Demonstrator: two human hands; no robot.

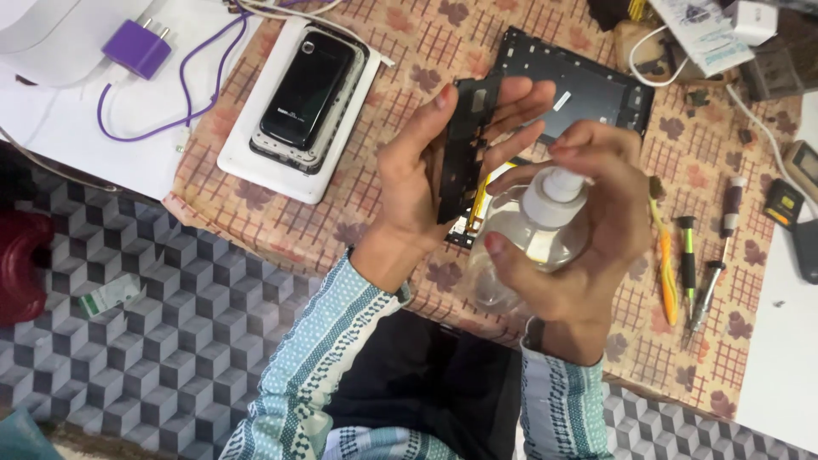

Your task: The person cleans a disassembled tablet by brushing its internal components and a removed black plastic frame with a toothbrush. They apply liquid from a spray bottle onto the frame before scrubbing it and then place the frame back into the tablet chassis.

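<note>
My left hand (422, 175) grips a thin black frame part (461, 149) upright, thumb on one side, fingers on the other. My right hand (588, 247) is wrapped around a clear plastic pump bottle (520, 255), with a finger on top of its white pump head (552, 194). The bottle's nozzle is close to the black part. Behind both hands a black tablet casing (596, 89) lies open on the patterned cloth (341, 213).
Two stacked phones (307, 89) rest on a white tablet at the left. A purple charger with cable (136, 47) lies far left. A toothbrush (663, 255) and screwdrivers (707, 264) sit at the right. White cables and small devices crowd the top right.
</note>
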